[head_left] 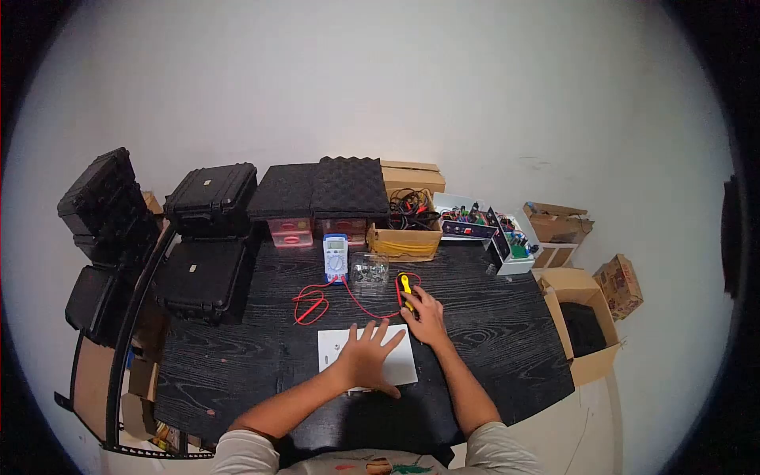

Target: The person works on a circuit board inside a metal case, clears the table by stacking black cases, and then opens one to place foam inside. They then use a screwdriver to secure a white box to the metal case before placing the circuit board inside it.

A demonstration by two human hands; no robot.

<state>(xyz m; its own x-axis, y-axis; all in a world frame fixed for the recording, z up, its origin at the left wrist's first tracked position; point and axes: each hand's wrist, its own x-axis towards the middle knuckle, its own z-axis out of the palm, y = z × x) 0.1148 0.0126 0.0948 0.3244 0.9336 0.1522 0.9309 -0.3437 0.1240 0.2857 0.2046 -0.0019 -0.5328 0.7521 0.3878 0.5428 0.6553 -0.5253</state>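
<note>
My left hand (pixel 368 358), fingers spread, is over a white panel (pixel 402 366) with small marks on its left part. My right hand (pixel 425 315) reaches to a yellow tool (pixel 406 283) lying on the dark table, its fingertips at the tool's lower end; whether they grip it is unclear. A blue and white multimeter (pixel 336 259) lies beyond the panel, with red test leads (pixel 313 307) curling from it. Beside the meter is a clear tray (pixel 370 271) of small parts.
Black cases (pixel 199 273) are stacked at the left. Foam sheets (pixel 348 186) lie on drawer boxes at the back. A carton of cables (pixel 404 237) and open electronic units (pixel 511 245) stand to their right. An open cardboard box (pixel 595 368) is beside the table (pixel 491 348).
</note>
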